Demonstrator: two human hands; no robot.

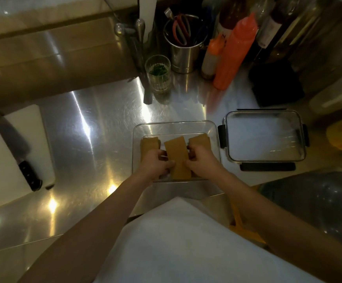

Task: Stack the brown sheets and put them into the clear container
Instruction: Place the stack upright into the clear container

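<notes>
A clear rectangular container (174,126) sits on the steel counter in front of me. Inside it lie three stacks of brown sheets: a left stack (150,142), a middle stack (177,158) and a right stack (199,141). My left hand (156,163) grips the left edge of the middle stack. My right hand (201,161) grips its right edge. The middle stack stands tilted between both hands, over the container's near side. My hands cover the near ends of the left and right stacks.
The container's clear lid (265,135) with black clips lies just right of it. A white cutting board (7,152) with a black-handled knife (18,154) is at the left. A glass with herbs (158,73), a utensil can (183,43) and orange squeeze bottles (234,52) stand behind.
</notes>
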